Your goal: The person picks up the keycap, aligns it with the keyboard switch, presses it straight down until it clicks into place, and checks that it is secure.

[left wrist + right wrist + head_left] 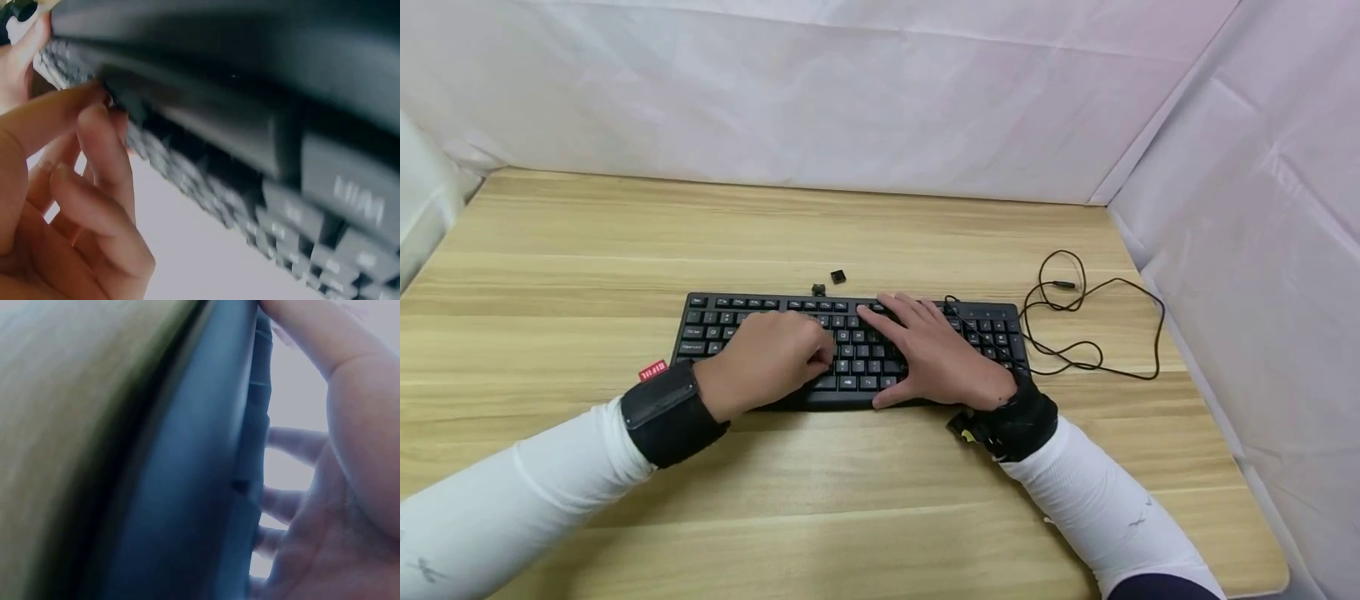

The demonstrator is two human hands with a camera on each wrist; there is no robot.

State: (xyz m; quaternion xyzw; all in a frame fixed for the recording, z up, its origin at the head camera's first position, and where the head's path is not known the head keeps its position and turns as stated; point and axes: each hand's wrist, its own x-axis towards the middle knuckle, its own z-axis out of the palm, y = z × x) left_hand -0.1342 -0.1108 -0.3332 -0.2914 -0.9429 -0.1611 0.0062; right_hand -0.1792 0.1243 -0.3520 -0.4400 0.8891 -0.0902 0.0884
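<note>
A black keyboard (857, 406) lies on the wooden table. My left hand (772, 354) is over its middle, fingers curled in. In the left wrist view, thumb and index finger (103, 134) pinch at a key by the far end of the space bar (212, 125); the fingertips hide most of that key. My right hand (936, 354) rests spread across the right half, fingers fairly straight toward the back edge and thumb at the front edge. Beyond the back edge lie two loose black keycaps, one small keycap (838, 276) and another keycap (818, 290) nearer the keyboard.
A thin black cable (1161, 333) lies in loops right of the keyboard, its plug (1063, 285) among them. Part of it crosses the number keys. White cloth (820, 100) hangs behind the table (850, 517) and along its right side.
</note>
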